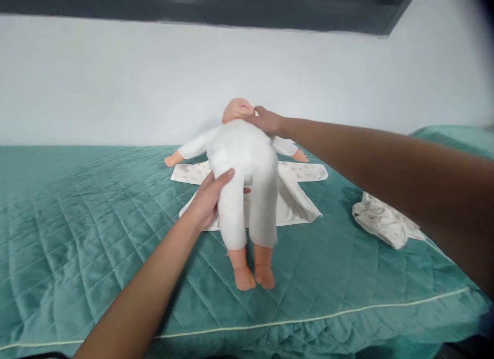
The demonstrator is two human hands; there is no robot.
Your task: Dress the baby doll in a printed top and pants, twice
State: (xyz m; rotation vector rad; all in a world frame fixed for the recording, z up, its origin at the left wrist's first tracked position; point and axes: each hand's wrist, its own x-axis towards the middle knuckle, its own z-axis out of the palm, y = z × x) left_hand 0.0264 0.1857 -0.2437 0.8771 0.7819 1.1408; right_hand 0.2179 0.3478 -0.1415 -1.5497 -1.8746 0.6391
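Observation:
A baby doll with a white cloth body and bare plastic head, hands and feet is held over the bed, its feet toward me. My left hand is wrapped round the doll's thigh on the left, thumb on top and fingertips showing between the legs. At the head end, my right hand grips the doll by its head and neck; most of those fingers are hidden. Under the doll lies a spread white baby jacket with a faint print, its sleeves out to both sides and its front panels unfolded.
A crumpled white printed baby garment lies to the right, partly behind my right forearm. The green quilted bedspread has a pale piped edge near me. A white wall rises behind, with a dark panel above.

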